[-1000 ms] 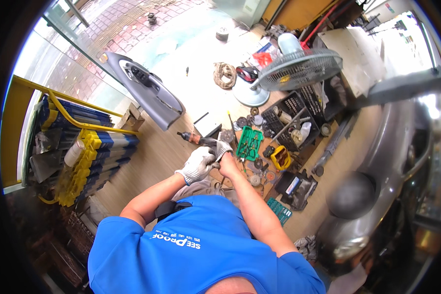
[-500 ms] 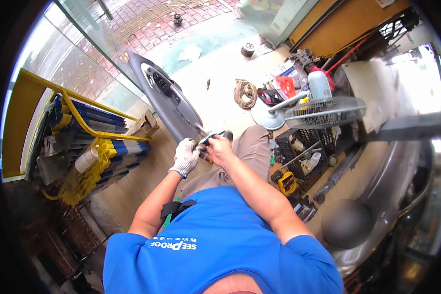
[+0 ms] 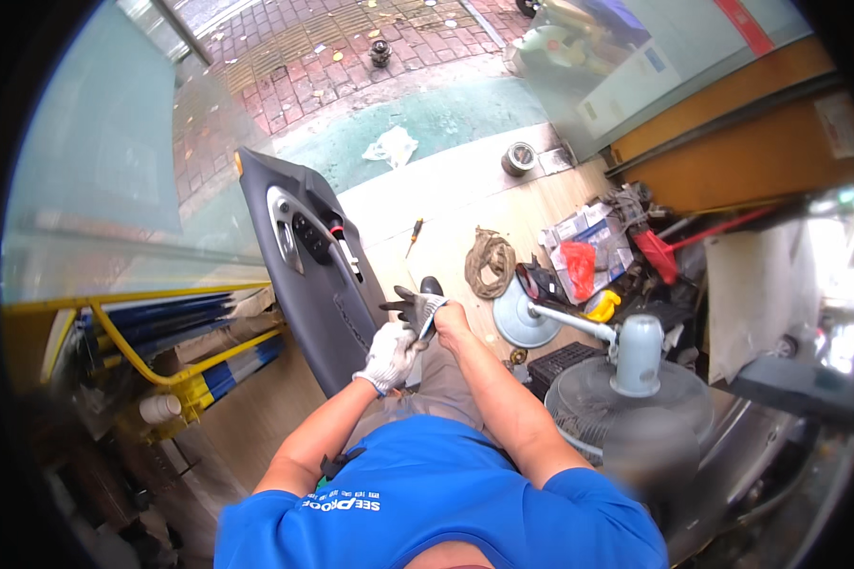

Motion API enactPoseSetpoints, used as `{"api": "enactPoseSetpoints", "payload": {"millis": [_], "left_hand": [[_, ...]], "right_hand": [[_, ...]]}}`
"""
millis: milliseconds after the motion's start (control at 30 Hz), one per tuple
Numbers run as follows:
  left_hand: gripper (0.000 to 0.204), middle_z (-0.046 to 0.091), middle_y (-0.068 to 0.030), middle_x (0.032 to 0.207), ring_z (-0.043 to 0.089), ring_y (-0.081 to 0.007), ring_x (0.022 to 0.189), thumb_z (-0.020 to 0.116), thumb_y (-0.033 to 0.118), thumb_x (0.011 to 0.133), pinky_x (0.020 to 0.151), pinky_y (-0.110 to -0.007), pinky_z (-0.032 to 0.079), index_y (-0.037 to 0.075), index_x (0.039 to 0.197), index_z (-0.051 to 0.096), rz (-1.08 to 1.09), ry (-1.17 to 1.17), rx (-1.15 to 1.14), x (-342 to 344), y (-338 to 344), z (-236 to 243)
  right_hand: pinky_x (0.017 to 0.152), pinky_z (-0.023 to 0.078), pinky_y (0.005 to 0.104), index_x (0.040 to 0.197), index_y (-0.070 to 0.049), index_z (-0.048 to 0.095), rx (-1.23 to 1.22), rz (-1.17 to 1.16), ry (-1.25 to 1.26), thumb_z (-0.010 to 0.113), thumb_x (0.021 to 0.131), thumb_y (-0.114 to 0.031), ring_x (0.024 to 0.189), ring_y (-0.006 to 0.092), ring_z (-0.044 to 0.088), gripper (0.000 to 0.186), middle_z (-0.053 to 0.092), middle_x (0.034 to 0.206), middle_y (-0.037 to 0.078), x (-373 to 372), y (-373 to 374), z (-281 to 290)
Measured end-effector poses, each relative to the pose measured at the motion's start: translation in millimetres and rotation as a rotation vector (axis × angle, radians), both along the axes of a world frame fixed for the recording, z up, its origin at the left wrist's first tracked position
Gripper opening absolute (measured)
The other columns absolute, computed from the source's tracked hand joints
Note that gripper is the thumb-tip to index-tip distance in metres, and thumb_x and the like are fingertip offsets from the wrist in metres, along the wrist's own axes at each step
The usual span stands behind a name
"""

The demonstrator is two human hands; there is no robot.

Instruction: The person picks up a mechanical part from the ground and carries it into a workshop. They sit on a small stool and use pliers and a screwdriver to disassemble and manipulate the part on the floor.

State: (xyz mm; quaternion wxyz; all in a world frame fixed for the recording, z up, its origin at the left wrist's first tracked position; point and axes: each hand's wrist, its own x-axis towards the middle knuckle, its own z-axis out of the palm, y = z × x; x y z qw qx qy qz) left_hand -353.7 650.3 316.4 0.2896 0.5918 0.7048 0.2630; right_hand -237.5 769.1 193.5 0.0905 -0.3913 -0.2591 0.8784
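My left hand [image 3: 389, 358], in a white knit glove, is closed on a dark-palmed work glove [image 3: 414, 309] at the front of my body. That glove has a pale striped cuff and is partly over my right hand [image 3: 454, 322], whose wrist and heel are bare. Its dark fingers stick out to the left, spread apart. Just left of my hands, a grey car door trim panel [image 3: 304, 284] stands tilted, with its switch panel and handle facing me. My right shoe [image 3: 432, 284] shows beyond the glove.
An orange-and-black screwdriver [image 3: 415, 237] and a brown coil [image 3: 491, 264] lie on the floor ahead. To the right are a fan [image 3: 636, 356], a red bag [image 3: 577, 268] and boxes. A yellow-framed rack [image 3: 147, 356] stands left; a round tin [image 3: 519, 158] sits near the doorway.
The bare right hand has gone partly into the dark-palmed glove, which now points left with spread fingers. My view has shifted, showing more doorway; the door panel appears more upright.
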Motion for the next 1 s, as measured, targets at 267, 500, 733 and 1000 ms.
{"api": "enactPoseSetpoints", "payload": {"millis": [267, 500, 733, 1000], "left_hand": [[0.018, 0.062, -0.0180, 0.088, 0.062, -0.0375, 0.089, 0.068, 0.020, 0.086, 0.080, -0.045, 0.050, 0.002, 0.085, 0.069, -0.106, -0.101, -0.167, -76, 152, 31], [0.019, 0.063, -0.0157, 0.089, 0.061, -0.0334, 0.091, 0.069, 0.020, 0.088, 0.084, -0.042, 0.048, 0.001, 0.085, 0.070, -0.081, -0.067, -0.029, -111, 270, 83], [0.018, 0.063, -0.0159, 0.087, 0.063, -0.0345, 0.089, 0.071, 0.018, 0.085, 0.077, -0.042, 0.050, 0.001, 0.080, 0.068, -0.072, 0.041, 0.035, -178, 327, 77], [0.022, 0.062, -0.0162, 0.089, 0.061, -0.0352, 0.090, 0.069, 0.024, 0.087, 0.079, -0.044, 0.048, 0.002, 0.083, 0.070, -0.087, -0.004, 0.028, -280, 436, 56]], "right_hand": [[0.094, 0.055, 0.0381, 0.119, 0.001, 0.065, -0.309, -0.202, 0.210, 0.044, 0.107, -0.032, 0.102, 0.0252, 0.069, 0.040, 0.071, 0.116, 0.014, -76, 119, 65], [0.091, 0.051, 0.0334, 0.127, -0.009, 0.063, 0.640, 0.392, -0.046, 0.048, 0.104, -0.024, 0.106, 0.0161, 0.064, 0.031, 0.068, 0.122, 0.013, -131, 259, 110], [0.090, 0.053, 0.0403, 0.148, -0.010, 0.046, 0.058, 0.069, -0.027, 0.042, 0.103, -0.049, 0.100, 0.0291, 0.067, 0.060, 0.070, 0.117, 0.017, -214, 313, 126], [0.073, 0.056, 0.0534, 0.131, 0.006, 0.057, -0.349, -0.117, 0.129, 0.039, 0.088, -0.077, 0.083, 0.0420, 0.066, 0.095, 0.066, 0.118, 0.026, -348, 438, 16]]}}
